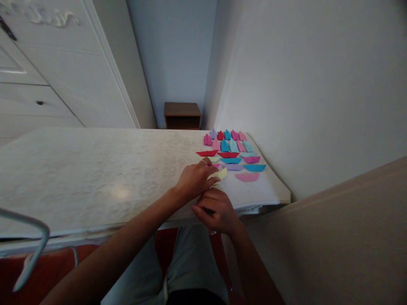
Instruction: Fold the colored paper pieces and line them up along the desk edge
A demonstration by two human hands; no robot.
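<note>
- Left hand (197, 180), frame centre: thumb and forefinger at yellow paper boat (222, 173); grip cannot be told.
- Right hand (218, 210), below centre: loosely curled, palm hidden.
- Boat, right of centre: likely light, easily creased; pinch one end.

Single head cam here, worn by the person, looking forward and down past their own lap (193, 254). Table (95, 169) runs across at mid-range, a wall (302, 84) crowds the right side. Far end's kinda dim, so how far off that brown cabinet (182, 109) sits is hard to say.
</note>
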